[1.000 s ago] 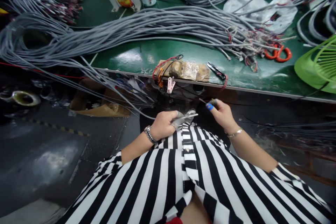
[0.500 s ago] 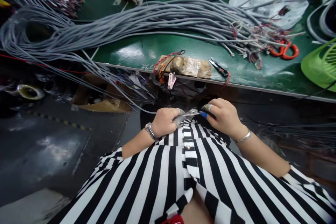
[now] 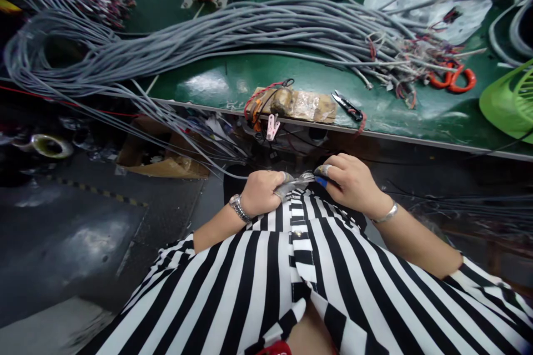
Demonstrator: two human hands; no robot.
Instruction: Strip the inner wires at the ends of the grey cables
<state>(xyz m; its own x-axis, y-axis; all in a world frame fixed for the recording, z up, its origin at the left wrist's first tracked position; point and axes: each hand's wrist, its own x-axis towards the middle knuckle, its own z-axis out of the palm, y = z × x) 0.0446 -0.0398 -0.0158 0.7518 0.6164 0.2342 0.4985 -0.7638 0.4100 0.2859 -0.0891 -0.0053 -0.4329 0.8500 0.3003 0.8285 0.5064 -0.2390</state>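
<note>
The person is sitting at the near edge of a green table (image 3: 233, 80), and both hands are meeting low in front of a striped shirt (image 3: 291, 288). The left hand (image 3: 261, 193) is clenching around a grey cable (image 3: 293, 182), whose short free end is sticking out of the fist toward the right. The cable's long axis is running almost level, left to right, so its frayed, silvery tip is pointing straight at the right hand (image 3: 352, 182). That hand is closing in from the right, with a blue-capped fingertip (image 3: 320, 181) and the finger beside it pinching at the tip. Whether something small is also lying between those fingers I cannot tell. The two hands are sitting just beside each other with only the bare end between them. The left is doing the gripping, the right is working at the very end. A wristwatch (image 3: 239, 208) is showing on the left wrist and a bracelet (image 3: 385, 215) on the right. On the table beyond, well apart from the hands, a taped block (image 3: 306, 106) is lying at the near edge, with black snips (image 3: 347, 106) just to its right. Farther back, a thick cable bundle (image 3: 250, 33) is sprawling across the table, some strands drooping off the edge at left.
</note>
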